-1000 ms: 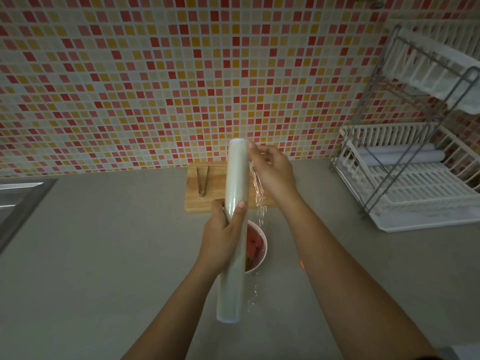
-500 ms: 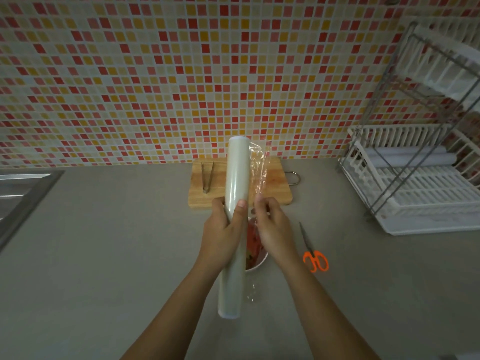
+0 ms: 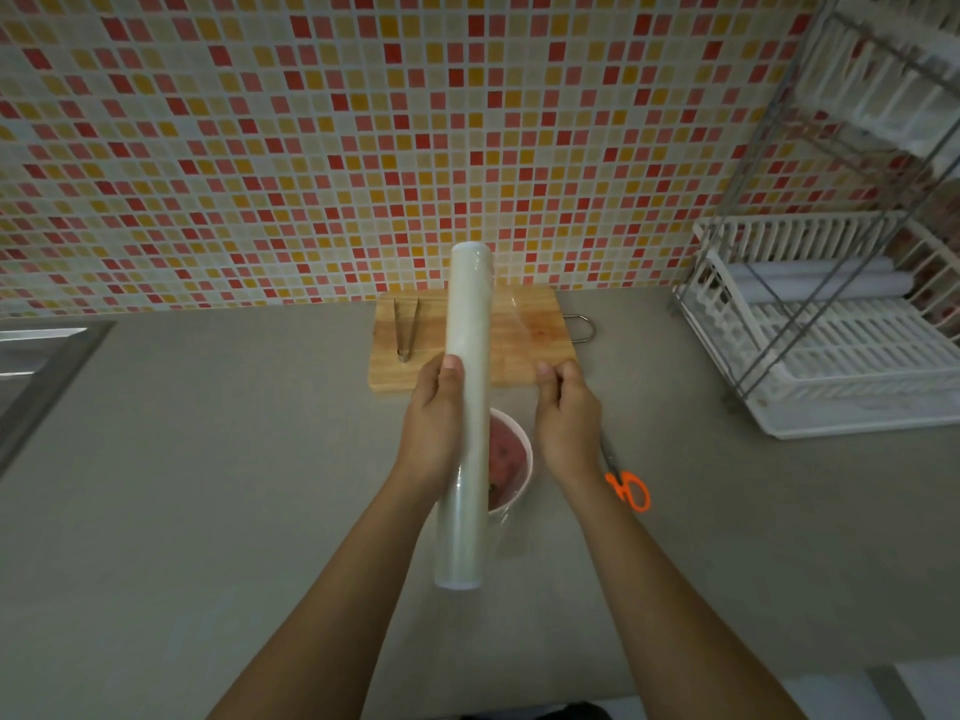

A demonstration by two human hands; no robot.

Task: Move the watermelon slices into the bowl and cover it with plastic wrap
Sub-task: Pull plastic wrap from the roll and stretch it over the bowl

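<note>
Because the roll of plastic wrap stands tilted across the middle of my view, I see only the right part of the bowl. Its left side is behind the roll and the left hand. The watermelon slices lie inside the bowl as a blurred red mass, so I cannot count them.

The left hand is clasped round the roll's middle, thumb on the front. The right hand has curled fingers and pinches the film. The film is nearly invisible, just a faint sheen from the roll to that hand, above the cutting board. The bowl sits on the counter, just nearer me than the board.

The blades of the scissors are partly hidden by the right wrist, and only the orange handles are plain. The sink is cut off at the left edge and the dish rack at the right.

I count two hands, one held roll, one bowl, one board, one pair of tongs on the board, one pair of scissors, and two pale rolls in the rack.
</note>
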